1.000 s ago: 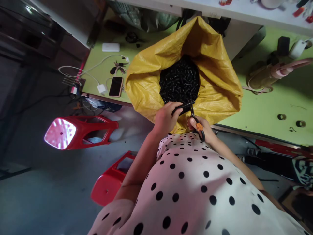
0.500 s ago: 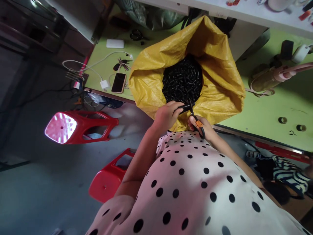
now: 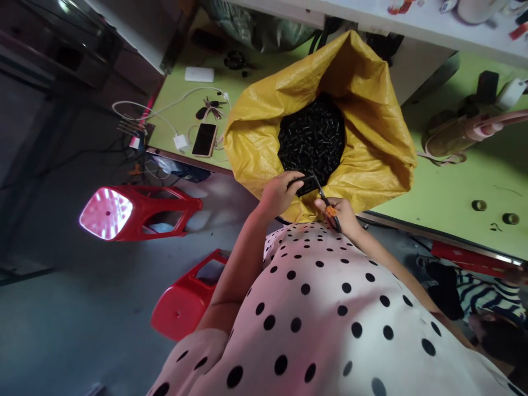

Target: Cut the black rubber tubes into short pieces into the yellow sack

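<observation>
We see the left hand (image 3: 279,193) closed around a short black ribbed tube (image 3: 304,179), held over the near lip of the yellow woven sack (image 3: 371,148). The right hand (image 3: 340,213) grips small scissors (image 3: 325,202) with dark blades and an orange-marked handle, tips at the tube's end. The crinkled sack stands open at the green table's (image 3: 449,192) near edge, filled with black cylindrical pieces (image 3: 313,135). A glossy phone (image 3: 205,139) and white cable (image 3: 165,113) lie toward the left edge. 2 red plastic stools (image 3: 140,212) sit on the floor.
</observation>
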`<action>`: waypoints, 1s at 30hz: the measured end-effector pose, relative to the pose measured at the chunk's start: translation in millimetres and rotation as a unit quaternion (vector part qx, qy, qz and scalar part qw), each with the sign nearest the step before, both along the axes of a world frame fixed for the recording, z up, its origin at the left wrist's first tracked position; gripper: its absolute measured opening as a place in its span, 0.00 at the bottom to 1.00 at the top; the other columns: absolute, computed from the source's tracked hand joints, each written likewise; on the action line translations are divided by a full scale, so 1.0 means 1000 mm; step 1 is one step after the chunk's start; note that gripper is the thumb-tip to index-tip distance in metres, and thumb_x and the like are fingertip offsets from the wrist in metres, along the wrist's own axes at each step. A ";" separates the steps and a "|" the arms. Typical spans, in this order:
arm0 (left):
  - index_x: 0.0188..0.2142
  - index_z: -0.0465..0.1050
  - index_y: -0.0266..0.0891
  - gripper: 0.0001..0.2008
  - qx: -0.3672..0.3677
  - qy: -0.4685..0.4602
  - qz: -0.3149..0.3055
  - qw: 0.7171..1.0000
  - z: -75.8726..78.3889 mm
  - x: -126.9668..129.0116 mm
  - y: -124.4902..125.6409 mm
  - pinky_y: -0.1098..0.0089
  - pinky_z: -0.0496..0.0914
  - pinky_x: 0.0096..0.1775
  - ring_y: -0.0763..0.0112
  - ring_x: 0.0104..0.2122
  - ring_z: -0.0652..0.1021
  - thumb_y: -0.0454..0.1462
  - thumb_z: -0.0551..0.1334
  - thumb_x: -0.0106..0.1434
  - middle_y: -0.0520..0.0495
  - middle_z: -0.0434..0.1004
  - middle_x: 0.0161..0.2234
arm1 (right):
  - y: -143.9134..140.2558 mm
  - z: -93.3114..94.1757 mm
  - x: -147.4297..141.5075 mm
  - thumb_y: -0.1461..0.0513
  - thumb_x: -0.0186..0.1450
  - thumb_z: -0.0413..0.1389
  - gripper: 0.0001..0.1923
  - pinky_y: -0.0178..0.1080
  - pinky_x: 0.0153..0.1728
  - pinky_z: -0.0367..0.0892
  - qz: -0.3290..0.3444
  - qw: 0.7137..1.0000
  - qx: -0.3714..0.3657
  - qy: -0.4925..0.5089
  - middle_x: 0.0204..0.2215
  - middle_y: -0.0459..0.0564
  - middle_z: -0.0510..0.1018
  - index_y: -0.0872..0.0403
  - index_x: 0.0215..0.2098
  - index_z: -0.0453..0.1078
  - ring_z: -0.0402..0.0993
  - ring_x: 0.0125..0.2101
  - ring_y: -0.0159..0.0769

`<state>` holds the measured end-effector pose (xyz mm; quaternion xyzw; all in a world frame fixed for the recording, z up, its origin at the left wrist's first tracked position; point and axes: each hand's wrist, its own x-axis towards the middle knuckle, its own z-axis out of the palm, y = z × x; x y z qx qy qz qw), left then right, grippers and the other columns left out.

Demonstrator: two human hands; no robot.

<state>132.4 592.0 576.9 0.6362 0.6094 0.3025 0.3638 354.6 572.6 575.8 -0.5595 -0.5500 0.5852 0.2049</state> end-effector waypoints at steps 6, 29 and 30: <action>0.48 0.80 0.43 0.09 0.007 -0.065 0.070 0.995 -0.003 0.006 -0.002 0.62 0.77 0.53 0.63 0.46 0.85 0.37 0.66 0.69 0.47 0.87 0.45 | -0.001 0.009 0.006 0.25 0.58 0.60 0.39 0.38 0.26 0.57 0.022 0.999 -0.010 0.023 0.20 0.45 0.69 0.51 0.23 0.63 0.63 0.23 0.32; 0.47 0.81 0.42 0.08 -0.017 -0.031 0.048 0.998 0.002 0.024 0.000 0.63 0.78 0.52 0.63 0.47 0.85 0.35 0.67 0.69 0.47 0.88 0.45 | -0.002 0.006 0.005 0.23 0.60 0.54 0.43 0.40 0.26 0.53 0.038 0.999 0.021 -0.024 0.18 0.45 0.61 0.50 0.19 0.56 0.56 0.23 0.32; 0.47 0.81 0.43 0.08 -0.019 -0.030 0.048 0.998 0.002 0.023 0.000 0.63 0.78 0.52 0.63 0.47 0.85 0.35 0.67 0.69 0.47 0.88 0.46 | -0.002 0.005 0.005 0.23 0.60 0.55 0.43 0.39 0.26 0.53 0.036 0.999 0.026 -0.023 0.18 0.44 0.60 0.50 0.19 0.56 0.55 0.23 0.32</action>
